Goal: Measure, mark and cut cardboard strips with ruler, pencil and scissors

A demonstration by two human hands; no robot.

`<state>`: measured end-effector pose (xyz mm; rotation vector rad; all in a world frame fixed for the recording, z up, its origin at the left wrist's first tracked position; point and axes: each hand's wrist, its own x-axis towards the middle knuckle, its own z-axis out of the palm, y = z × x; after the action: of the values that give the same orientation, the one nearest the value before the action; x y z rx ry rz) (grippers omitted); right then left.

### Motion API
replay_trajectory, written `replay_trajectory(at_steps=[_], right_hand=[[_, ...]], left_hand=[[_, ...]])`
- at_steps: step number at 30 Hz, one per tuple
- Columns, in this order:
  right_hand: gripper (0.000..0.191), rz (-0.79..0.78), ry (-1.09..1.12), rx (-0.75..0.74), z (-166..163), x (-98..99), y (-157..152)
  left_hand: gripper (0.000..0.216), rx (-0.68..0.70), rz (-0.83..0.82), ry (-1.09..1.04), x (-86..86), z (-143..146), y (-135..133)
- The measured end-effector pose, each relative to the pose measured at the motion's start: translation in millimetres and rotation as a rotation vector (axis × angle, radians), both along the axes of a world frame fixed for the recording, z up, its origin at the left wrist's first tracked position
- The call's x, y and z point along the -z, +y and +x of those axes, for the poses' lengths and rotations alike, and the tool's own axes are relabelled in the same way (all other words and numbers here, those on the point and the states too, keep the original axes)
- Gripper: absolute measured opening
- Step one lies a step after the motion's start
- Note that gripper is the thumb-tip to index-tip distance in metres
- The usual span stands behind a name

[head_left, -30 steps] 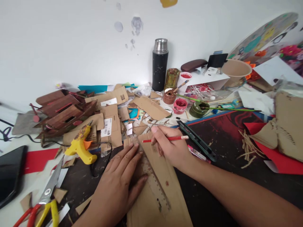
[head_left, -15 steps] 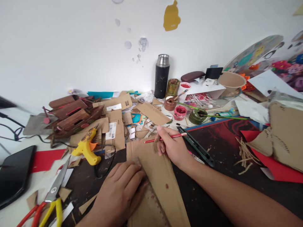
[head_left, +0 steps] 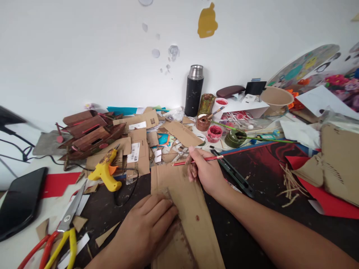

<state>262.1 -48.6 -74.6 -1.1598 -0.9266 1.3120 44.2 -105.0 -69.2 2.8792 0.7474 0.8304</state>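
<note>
A long strip of brown cardboard [head_left: 202, 224] lies lengthwise in front of me, with a small reddish-brown stain on it. My left hand [head_left: 151, 224] is closed over a clear plastic ruler [head_left: 179, 239], which rests on the cardboard at a slant; much of the ruler is under the fingers. Near the strip's far end, my right hand [head_left: 207, 172] grips a red pencil [head_left: 213, 158] almost level. The pencil's point is to the left, above the cardboard's far edge, and I cannot tell whether it touches. Both thumb and fingers of the right hand are curled.
Left are scissors [head_left: 67, 220], a yellow glue gun [head_left: 105, 172] with a cord, and a brown model boat [head_left: 92, 136]. Cardboard scraps [head_left: 182, 133], paint jars [head_left: 214, 133] and a black flask [head_left: 194, 91] stand behind. A dark green utility knife [head_left: 235, 177] lies right of my hand.
The view has shifted slightly, so most things sit a little further right. My left hand has moved slightly right over the ruler. The right hand keeps its pencil grip near the far end.
</note>
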Motion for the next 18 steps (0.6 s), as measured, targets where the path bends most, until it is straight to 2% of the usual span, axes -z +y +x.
replay_trajectory(at_steps=[12,18], right_hand=[[0.06,0.006,0.066,0.072,-0.5,3.1,1.7],[0.061,0.038,0.089,0.12,1.2,4.1,4.8]], left_hand=[[0.027,0.021,0.027,-0.003,-2.0,-1.3,1.1],[0.026,0.019,0.02,-0.027,4.0,-1.2,1.4]])
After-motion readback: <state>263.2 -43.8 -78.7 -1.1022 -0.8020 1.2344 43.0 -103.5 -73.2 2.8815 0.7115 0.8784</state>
